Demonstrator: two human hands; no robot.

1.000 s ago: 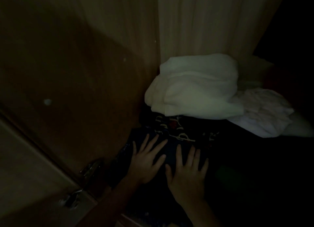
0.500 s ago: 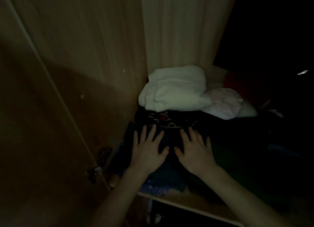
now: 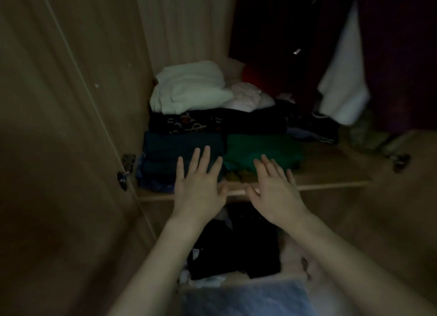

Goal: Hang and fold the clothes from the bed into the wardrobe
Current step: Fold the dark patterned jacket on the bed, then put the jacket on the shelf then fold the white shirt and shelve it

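- Head view: left hand (image 3: 198, 185) is spread flat, fingers straight and apart, its fingertips (image 3: 206, 151) over the front of the dark teal fold (image 3: 179, 147); whether they press on it or hover just above, I cannot tell.
- Right hand (image 3: 274, 192) is open too, fingers straight and slightly splayed, holding nothing, over the front of the green fold (image 3: 262, 147); contact is not clear.
- Both thumbs lie over the front edge of the shelf (image 3: 331, 184).
- The teal fold lies at the shelf's front left, on top of more dark blue cloth, just beside the green fold on its right; the two touch or nearly so.
- Behind them lies a black patterned garment (image 3: 189, 124), and on that a white bundle (image 3: 189, 91) against the wardrobe's back corner.
- A pale pink garment (image 3: 246, 98) sits just right of the white bundle.
- A white cloth (image 3: 345, 84) hangs at upper right, among dark hanging clothes.
- Door hinges (image 3: 126, 168) show at the left panel.
- Below the shelf, dark clothes (image 3: 234, 251) lie in a lower compartment.
- The scene is dim; the far right of the shelf is hard to read.
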